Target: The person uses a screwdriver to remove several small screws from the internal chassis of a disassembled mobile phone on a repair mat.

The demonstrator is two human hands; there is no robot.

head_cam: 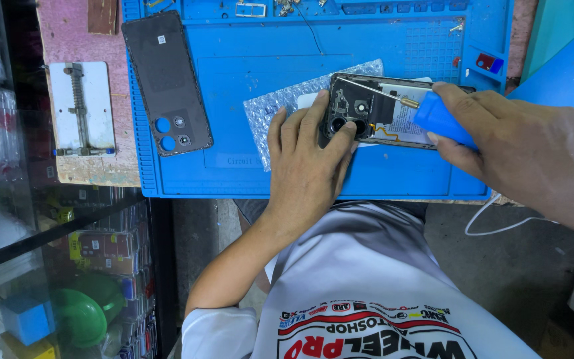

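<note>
Your left hand (307, 163) lies flat near the middle of the frame, fingers together and slightly spread at the tips, pressing down on the camera end of an opened phone (383, 110). The phone has its back off, so the dark inner frame, the camera lenses and a pale battery are showing. It rests on a sheet of bubble wrap (280, 106), which lies on the blue work mat (247, 173) in the upper middle of the frame.

Your right hand (526, 149) comes in from the right edge and grips a blue tool (443, 119) between thumb and fingers. The tool has a brass tip and a thin metal needle that reaches leftward over the upper edge of the phone.

The phone's dark back cover (166, 83) lies inside-up on the left part of the mat, well apart from the phone, with two blue-looking round camera openings near its lower end. Left of the mat, a metal holder plate (82, 110) sits on a worn wooden board. A thin white cable (499, 226) hangs below the mat's lower right edge. At the lower left of the frame, a glass case holds small packaged goods and a green bowl (78, 319).
</note>
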